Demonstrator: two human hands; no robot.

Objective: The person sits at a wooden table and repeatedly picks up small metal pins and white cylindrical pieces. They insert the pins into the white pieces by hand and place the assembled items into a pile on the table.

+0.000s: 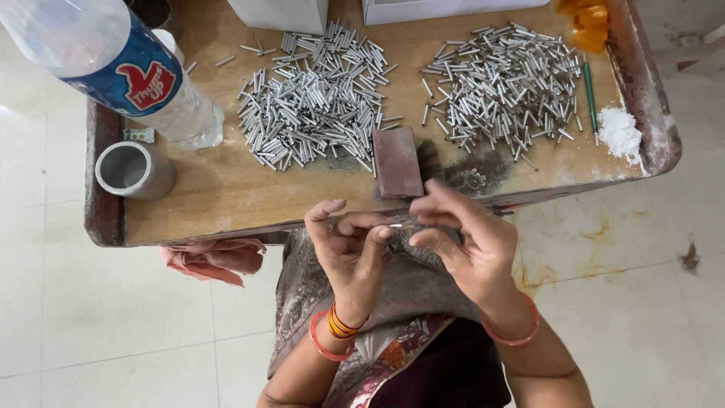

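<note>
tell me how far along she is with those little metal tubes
Done: cannot tell for sure; two heaps of small metal tubes lie on the wooden table, a left heap and a right heap, with no clear finished lot. In hand: the left hand and right hand pinch one thin tube between them. Left: both heaps look large.

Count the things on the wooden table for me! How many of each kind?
Heaps of small metal tubes: 2
Plastic bottle: 1
Metal cup: 1
Brown block: 1
Green stick: 1
White powder pile: 1
Total: 7
</note>
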